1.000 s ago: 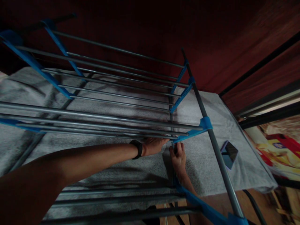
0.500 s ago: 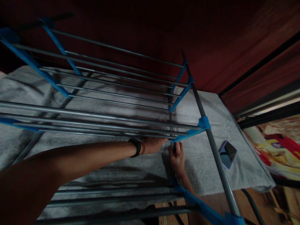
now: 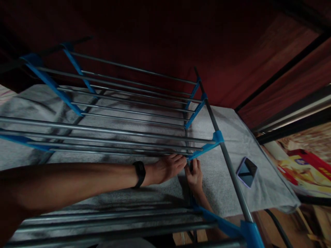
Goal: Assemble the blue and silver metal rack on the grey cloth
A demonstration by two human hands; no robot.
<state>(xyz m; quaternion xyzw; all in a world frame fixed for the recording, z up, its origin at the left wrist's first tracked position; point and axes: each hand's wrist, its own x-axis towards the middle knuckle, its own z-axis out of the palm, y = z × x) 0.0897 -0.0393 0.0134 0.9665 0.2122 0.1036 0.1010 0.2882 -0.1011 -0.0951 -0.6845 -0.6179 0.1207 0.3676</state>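
Note:
A metal rack (image 3: 129, 132) of grey tubes and blue plastic connectors lies over a grey towel (image 3: 224, 179). My left hand (image 3: 168, 167), a black band on its wrist, reaches across under the middle tier, fingertips touching the blue side connector (image 3: 204, 148) at the inner corner. My right hand (image 3: 194, 175) comes up from below and is closed around the short dark upright tube just under that same connector. The two hands almost touch. The tube's lower part is hidden behind my right hand.
A phone (image 3: 247, 171) lies on the towel to the right of the rack's long grey post (image 3: 232, 175). A dark red wall rises behind. A black frame (image 3: 292, 124) and colourful printed fabric (image 3: 307, 168) lie at the right. Lower rack tubes (image 3: 116, 224) cross the bottom.
The view has tilted, so the rack sits lower and more to the left. My left hand has slid slightly right, onto the connector. My right hand stays on the upright tube.

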